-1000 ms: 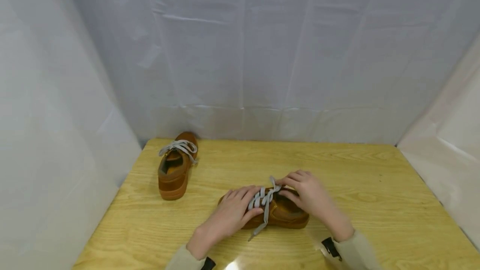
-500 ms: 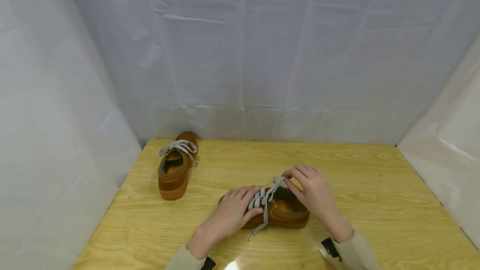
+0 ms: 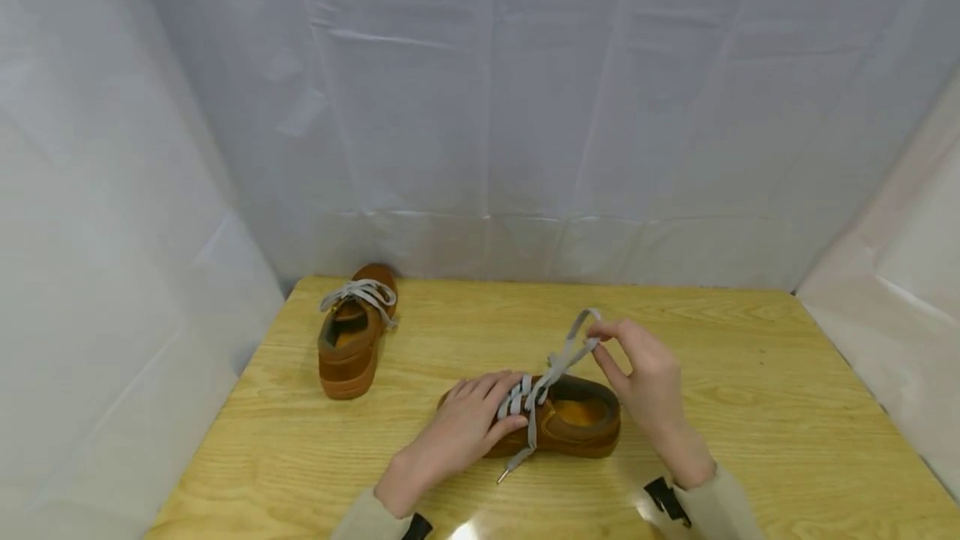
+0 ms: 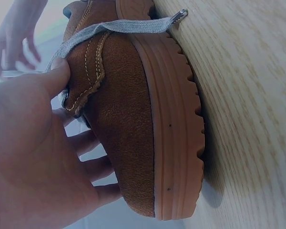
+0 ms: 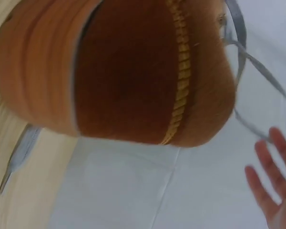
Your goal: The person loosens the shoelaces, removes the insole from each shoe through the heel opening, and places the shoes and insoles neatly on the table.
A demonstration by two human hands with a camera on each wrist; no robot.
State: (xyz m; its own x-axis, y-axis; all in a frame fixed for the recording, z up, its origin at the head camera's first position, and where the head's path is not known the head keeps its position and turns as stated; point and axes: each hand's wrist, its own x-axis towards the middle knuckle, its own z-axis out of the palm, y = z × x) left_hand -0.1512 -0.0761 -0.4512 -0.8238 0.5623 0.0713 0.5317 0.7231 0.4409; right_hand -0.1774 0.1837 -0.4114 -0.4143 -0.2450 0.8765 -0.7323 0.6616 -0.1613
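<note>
A brown suede shoe [image 3: 576, 442] with a pale grey shoelace [image 3: 558, 367] stands on the table, toe pointing left. My left hand [image 3: 459, 427] holds its front part, thumb on the near side and fingers over the far side. Above the opening, my right hand [image 3: 651, 377] pinches the lace between thumb and forefinger, drawing a loop up from the knot. The lace's other end, with a metal tip, hangs down the near side to the tabletop. In the right wrist view, the shoe's heel [image 5: 128, 71] fills much of the picture.
A matching brown shoe [image 3: 351, 372], its grey lace tied in a bow, stands at the back left of the wooden table [image 3: 720, 340]. Pale sheeting [image 3: 525, 107] hangs behind the table and along both sides.
My right hand has pulled the shoelace up and to the right, away from the knot, so a long loop now rises above the shoe. The left hand has stayed in place.
</note>
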